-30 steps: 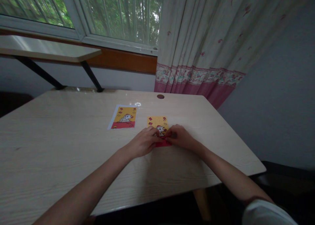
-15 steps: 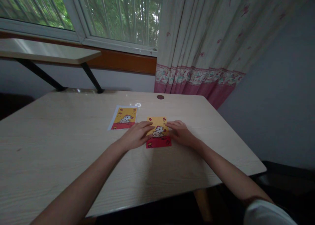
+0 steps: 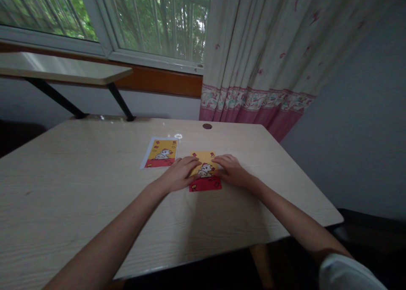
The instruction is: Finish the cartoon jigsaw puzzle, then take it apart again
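What looks like a small jigsaw puzzle (image 3: 206, 184) lies flat on the table, yellow above and red below, with a white cartoon animal in the middle. Its seams are too fine to make out. My left hand (image 3: 181, 174) rests along its left edge, fingers stretched out over the yellow part and thumb lower down. From the right side my right hand (image 3: 233, 170) touches it the same way, fingertips on its edge. Both hands are open and partly cover the sides. Left of them lies a white-bordered sheet (image 3: 162, 151) printed with the same picture.
The pale wooden table (image 3: 95, 188) has a round brown cable hole (image 3: 207, 126) near its back edge. A raised shelf (image 3: 63, 69) on black legs stands at the back left. Behind are a window (image 3: 158, 23) and a flowered curtain (image 3: 256, 61).
The view has shifted very slightly. My right fingertips have moved a little inward over the puzzle's right edge; the puzzle and the printed sheet stay in place.
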`<action>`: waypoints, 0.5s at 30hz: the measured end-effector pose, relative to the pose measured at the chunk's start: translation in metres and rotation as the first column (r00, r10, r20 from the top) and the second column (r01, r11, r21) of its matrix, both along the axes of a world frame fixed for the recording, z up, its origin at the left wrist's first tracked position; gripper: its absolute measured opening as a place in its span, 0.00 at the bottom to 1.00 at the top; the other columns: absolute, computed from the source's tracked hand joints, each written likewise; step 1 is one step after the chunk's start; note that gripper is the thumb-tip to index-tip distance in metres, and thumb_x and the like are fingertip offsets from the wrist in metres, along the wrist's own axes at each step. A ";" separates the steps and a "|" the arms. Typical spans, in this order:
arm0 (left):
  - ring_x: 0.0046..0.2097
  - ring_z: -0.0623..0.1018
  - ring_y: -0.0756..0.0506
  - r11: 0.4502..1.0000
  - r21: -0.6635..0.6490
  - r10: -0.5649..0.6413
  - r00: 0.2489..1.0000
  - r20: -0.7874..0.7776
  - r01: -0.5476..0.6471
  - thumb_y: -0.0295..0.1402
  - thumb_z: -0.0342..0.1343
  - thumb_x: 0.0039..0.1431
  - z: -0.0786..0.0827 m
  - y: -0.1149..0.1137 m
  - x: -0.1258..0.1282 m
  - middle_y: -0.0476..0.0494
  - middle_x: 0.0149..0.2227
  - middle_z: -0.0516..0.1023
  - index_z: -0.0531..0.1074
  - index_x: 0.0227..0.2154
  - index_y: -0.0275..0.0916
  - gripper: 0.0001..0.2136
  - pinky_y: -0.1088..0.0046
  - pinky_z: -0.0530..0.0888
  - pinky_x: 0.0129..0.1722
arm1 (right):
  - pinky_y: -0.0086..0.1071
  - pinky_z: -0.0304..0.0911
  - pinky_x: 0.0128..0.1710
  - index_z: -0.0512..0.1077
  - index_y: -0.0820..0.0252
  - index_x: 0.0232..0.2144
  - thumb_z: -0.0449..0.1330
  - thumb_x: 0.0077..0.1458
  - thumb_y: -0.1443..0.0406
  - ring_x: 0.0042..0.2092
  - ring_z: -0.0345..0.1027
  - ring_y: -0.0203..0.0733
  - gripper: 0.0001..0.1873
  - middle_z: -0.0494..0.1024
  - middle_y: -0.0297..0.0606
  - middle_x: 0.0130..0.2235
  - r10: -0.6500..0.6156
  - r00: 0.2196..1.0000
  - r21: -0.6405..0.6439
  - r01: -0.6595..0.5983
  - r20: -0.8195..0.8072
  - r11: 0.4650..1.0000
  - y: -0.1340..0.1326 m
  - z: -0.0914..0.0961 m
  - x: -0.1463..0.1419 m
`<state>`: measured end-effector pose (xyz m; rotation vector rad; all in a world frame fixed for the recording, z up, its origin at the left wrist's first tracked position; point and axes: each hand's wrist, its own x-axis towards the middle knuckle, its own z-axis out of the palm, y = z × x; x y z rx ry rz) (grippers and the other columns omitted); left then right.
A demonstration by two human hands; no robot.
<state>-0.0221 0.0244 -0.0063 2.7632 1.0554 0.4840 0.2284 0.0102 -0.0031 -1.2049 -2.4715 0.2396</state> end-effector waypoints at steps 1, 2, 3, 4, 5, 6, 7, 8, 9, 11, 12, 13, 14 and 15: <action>0.56 0.63 0.40 1.000 0.009 0.009 1.000 -0.004 -0.009 0.40 0.47 0.59 -0.001 0.002 0.001 0.36 0.55 0.64 0.62 0.52 0.39 0.20 0.60 0.64 0.50 | 0.43 0.50 0.51 0.63 0.58 0.52 0.54 0.54 0.55 0.53 0.56 0.47 0.24 0.65 0.44 0.54 -0.004 1.000 0.001 0.004 0.016 1.000 0.003 -0.001 -0.001; 0.57 0.62 0.39 1.000 0.017 0.016 1.000 -0.010 -0.016 0.41 0.46 0.59 -0.001 0.004 0.003 0.35 0.56 0.62 0.61 0.53 0.38 0.20 0.59 0.63 0.50 | 0.44 0.50 0.52 0.61 0.58 0.53 0.53 0.55 0.55 0.54 0.55 0.47 0.25 0.64 0.44 0.55 -0.006 0.999 0.000 0.006 0.037 1.000 0.006 -0.001 -0.002; 0.57 0.61 0.39 1.000 0.019 0.022 1.000 -0.017 -0.022 0.41 0.45 0.60 -0.002 0.005 0.004 0.35 0.57 0.61 0.60 0.53 0.38 0.21 0.58 0.62 0.51 | 0.44 0.49 0.53 0.60 0.58 0.54 0.51 0.56 0.55 0.54 0.54 0.47 0.26 0.62 0.44 0.56 -0.005 0.998 -0.004 0.005 0.060 1.000 0.009 -0.002 -0.003; 0.58 0.61 0.39 1.000 0.014 0.027 0.999 -0.025 -0.027 0.40 0.44 0.60 -0.002 0.007 0.006 0.35 0.58 0.60 0.60 0.54 0.38 0.21 0.57 0.62 0.51 | 0.44 0.49 0.53 0.60 0.59 0.55 0.50 0.57 0.55 0.55 0.53 0.48 0.26 0.61 0.44 0.57 -0.004 0.997 -0.009 0.005 0.082 1.000 0.012 -0.003 -0.005; 0.58 0.60 0.39 0.999 0.004 0.033 0.999 -0.032 -0.033 0.40 0.43 0.60 -0.002 0.008 0.007 0.35 0.58 0.59 0.59 0.54 0.37 0.21 0.57 0.61 0.51 | 0.44 0.48 0.54 0.59 0.59 0.55 0.49 0.58 0.55 0.55 0.52 0.48 0.26 0.61 0.44 0.57 -0.004 0.995 -0.016 0.005 0.102 1.000 0.014 -0.003 -0.007; 0.58 0.60 0.39 0.999 -0.010 0.039 0.998 -0.041 -0.039 0.40 0.42 0.61 -0.001 0.008 0.008 0.35 0.58 0.59 0.59 0.54 0.37 0.21 0.56 0.61 0.52 | 0.43 0.48 0.54 0.59 0.59 0.55 0.48 0.58 0.55 0.55 0.52 0.48 0.26 0.61 0.43 0.57 -0.005 0.993 -0.022 0.007 0.121 1.000 0.016 -0.003 -0.009; 0.58 0.60 0.39 0.999 -0.023 0.044 0.998 -0.052 -0.045 0.40 0.41 0.61 -0.001 0.008 0.009 0.35 0.58 0.59 0.59 0.55 0.37 0.21 0.55 0.60 0.52 | 0.43 0.47 0.54 0.59 0.59 0.56 0.48 0.58 0.55 0.55 0.52 0.47 0.26 0.61 0.43 0.57 -0.008 0.990 -0.026 0.011 0.138 1.000 0.018 -0.002 -0.010; 0.59 0.59 0.39 0.998 -0.036 0.047 0.997 -0.067 -0.050 0.40 0.41 0.61 -0.001 0.008 0.010 0.35 0.59 0.59 0.58 0.55 0.37 0.21 0.54 0.59 0.52 | 0.43 0.47 0.55 0.58 0.59 0.56 0.48 0.58 0.55 0.55 0.52 0.47 0.26 0.61 0.43 0.57 -0.011 0.988 -0.029 0.016 0.155 0.999 0.018 -0.002 -0.012; 0.59 0.59 0.39 0.997 -0.047 0.050 0.995 -0.084 -0.054 0.41 0.41 0.61 0.000 0.008 0.011 0.35 0.59 0.59 0.57 0.55 0.37 0.22 0.54 0.59 0.52 | 0.42 0.46 0.55 0.58 0.59 0.56 0.48 0.58 0.54 0.55 0.52 0.47 0.26 0.61 0.42 0.57 -0.014 0.985 -0.031 0.019 0.173 0.999 0.019 -0.001 -0.013; 0.60 0.58 0.40 0.996 -0.064 0.057 0.991 -0.124 -0.066 0.41 0.40 0.61 0.001 0.008 0.013 0.36 0.59 0.58 0.56 0.56 0.37 0.23 0.53 0.57 0.53 | 0.42 0.45 0.55 0.58 0.59 0.56 0.48 0.57 0.54 0.55 0.51 0.47 0.27 0.61 0.42 0.57 -0.015 0.978 -0.035 0.023 0.210 0.999 0.020 0.001 -0.014; 0.60 0.57 0.40 0.995 -0.072 0.061 0.988 -0.144 -0.072 0.41 0.40 0.61 0.002 0.008 0.013 0.36 0.60 0.57 0.56 0.56 0.37 0.23 0.53 0.57 0.54 | 0.42 0.45 0.56 0.57 0.60 0.56 0.48 0.57 0.53 0.56 0.51 0.47 0.28 0.61 0.42 0.57 -0.014 0.973 -0.039 0.024 0.229 0.999 0.020 0.002 -0.015; 0.60 0.57 0.40 0.994 -0.080 0.066 0.985 -0.162 -0.079 0.41 0.40 0.61 0.002 0.008 0.014 0.36 0.60 0.56 0.55 0.57 0.37 0.23 0.53 0.56 0.54 | 0.41 0.44 0.56 0.57 0.60 0.57 0.47 0.58 0.53 0.56 0.50 0.47 0.28 0.61 0.41 0.57 -0.013 0.969 -0.045 0.025 0.246 0.999 0.021 0.002 -0.015; 0.60 0.56 0.41 0.992 -0.088 0.069 0.982 -0.177 -0.086 0.42 0.39 0.61 0.003 0.008 0.015 0.36 0.60 0.55 0.55 0.57 0.37 0.24 0.54 0.56 0.54 | 0.41 0.44 0.56 0.56 0.60 0.57 0.47 0.58 0.53 0.56 0.50 0.47 0.28 0.60 0.41 0.57 -0.013 0.966 -0.052 0.027 0.259 0.998 0.021 0.003 -0.015; 0.61 0.56 0.41 0.991 -0.096 0.071 0.979 -0.190 -0.091 0.42 0.38 0.61 0.004 0.008 0.015 0.37 0.60 0.55 0.54 0.57 0.37 0.24 0.53 0.55 0.55 | 0.41 0.44 0.56 0.56 0.60 0.57 0.46 0.58 0.52 0.56 0.50 0.47 0.29 0.60 0.41 0.58 -0.012 0.963 -0.061 0.029 0.269 0.998 0.021 0.004 -0.015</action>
